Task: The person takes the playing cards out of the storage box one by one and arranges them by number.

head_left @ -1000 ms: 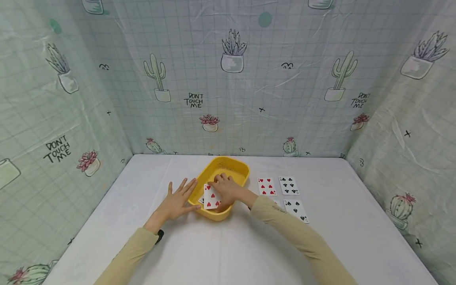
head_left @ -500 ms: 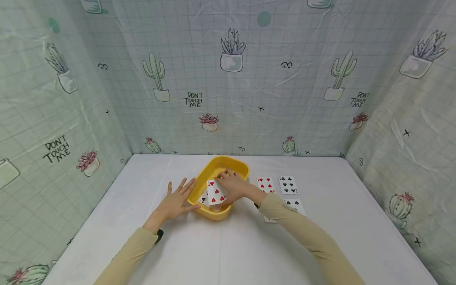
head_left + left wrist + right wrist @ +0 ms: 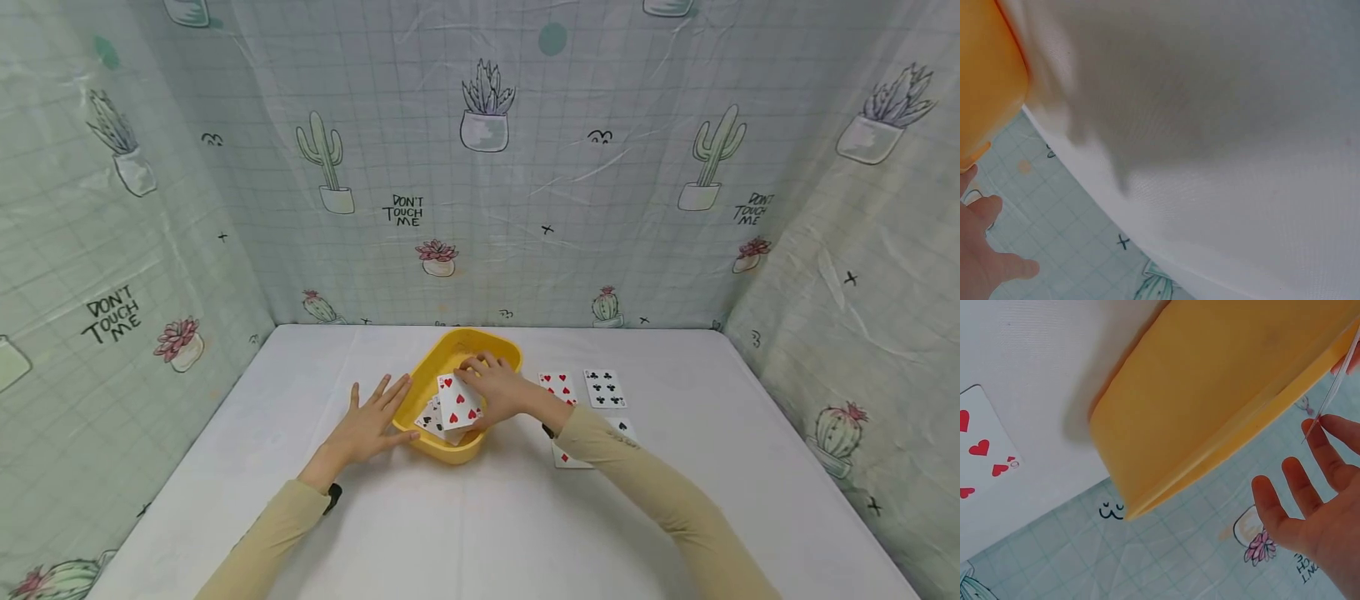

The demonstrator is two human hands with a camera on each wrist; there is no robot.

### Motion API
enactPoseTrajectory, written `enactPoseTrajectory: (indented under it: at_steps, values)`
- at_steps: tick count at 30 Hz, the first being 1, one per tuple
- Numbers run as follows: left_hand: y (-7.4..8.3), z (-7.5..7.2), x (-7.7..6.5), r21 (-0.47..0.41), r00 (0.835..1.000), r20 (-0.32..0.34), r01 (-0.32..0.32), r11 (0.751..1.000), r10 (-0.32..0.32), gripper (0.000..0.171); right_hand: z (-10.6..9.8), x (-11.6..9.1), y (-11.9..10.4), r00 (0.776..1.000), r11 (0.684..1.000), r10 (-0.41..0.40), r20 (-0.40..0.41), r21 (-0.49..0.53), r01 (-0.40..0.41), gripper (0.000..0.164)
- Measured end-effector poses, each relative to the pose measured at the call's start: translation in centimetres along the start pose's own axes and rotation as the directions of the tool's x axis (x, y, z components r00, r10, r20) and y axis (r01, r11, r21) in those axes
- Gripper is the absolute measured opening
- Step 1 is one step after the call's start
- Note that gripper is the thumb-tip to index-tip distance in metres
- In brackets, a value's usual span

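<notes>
My right hand (image 3: 501, 393) reaches over the right side of a yellow plastic basket (image 3: 450, 456) and pinches a hearts playing card (image 3: 455, 404). In the right wrist view, the card (image 3: 1333, 394) appears nearly edge-on between thumb and index finger; the other fingers of the right hand (image 3: 1329, 525) stand apart. Beneath the held card, a black-suited card (image 3: 428, 422) lies inside the basket, partly covered. My left hand (image 3: 363, 429) has its fingers spread, the tips at the basket's left rim. Only part of that left hand (image 3: 982, 250) shows in the left wrist view.
On the white table (image 3: 375, 533), right of the basket, lie a six of hearts (image 3: 557, 383), a six of clubs (image 3: 604, 388), a partly hidden spades card (image 3: 623, 426) and a diamonds card (image 3: 568, 458) under my right sleeve. A patterned cloth (image 3: 360, 167) encloses the table.
My right hand has drawn the hearts card slightly right and away from me. More of the black-suited card shows. The right sleeve now uncovers the diamonds card. My left hand stays put.
</notes>
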State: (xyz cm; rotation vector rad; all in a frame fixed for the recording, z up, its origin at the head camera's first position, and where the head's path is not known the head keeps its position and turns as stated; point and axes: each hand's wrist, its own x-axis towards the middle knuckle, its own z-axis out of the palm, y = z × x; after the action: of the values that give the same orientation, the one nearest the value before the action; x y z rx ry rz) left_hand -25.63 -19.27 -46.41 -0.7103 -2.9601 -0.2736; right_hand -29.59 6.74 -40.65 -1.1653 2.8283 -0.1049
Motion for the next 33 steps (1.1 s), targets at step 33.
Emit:
enactPoseTrajectory:
  at_steps: [33]
  values:
    - [0.0,0.0,-0.1,-0.004,1.0,-0.023,-0.007,1.0,0.006,0.088,0.2,-6.7,3.6,0.991,1.0,-0.001,-0.135,-0.002,0.001,0.084]
